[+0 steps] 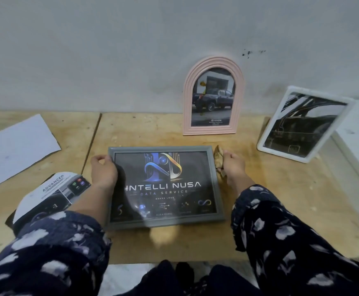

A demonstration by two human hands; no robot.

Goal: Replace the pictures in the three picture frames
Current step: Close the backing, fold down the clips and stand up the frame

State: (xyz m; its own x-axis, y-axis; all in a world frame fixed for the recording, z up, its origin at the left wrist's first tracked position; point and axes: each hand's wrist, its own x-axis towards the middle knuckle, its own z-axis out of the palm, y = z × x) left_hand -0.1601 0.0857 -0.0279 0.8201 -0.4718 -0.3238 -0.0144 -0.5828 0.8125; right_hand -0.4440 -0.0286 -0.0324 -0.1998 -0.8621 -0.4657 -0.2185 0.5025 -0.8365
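Both hands flank the grey frame (165,186) lying flat on the wooden tabletop (270,201): the left hand (103,170) curls its fingers over the frame's left edge, while the right hand (233,167), just beside the right edge, clutches a crumpled brownish cloth (218,158). Beyond the grey frame, a pink arched frame (213,99) with a truck picture leans upright against the pale, smudged wall (110,60), and beyond it to the right a white frame (304,124) stands tilted back. Left of the grey frame lie a printed brochure (48,195) and, farther off, a blank white sheet (16,146).
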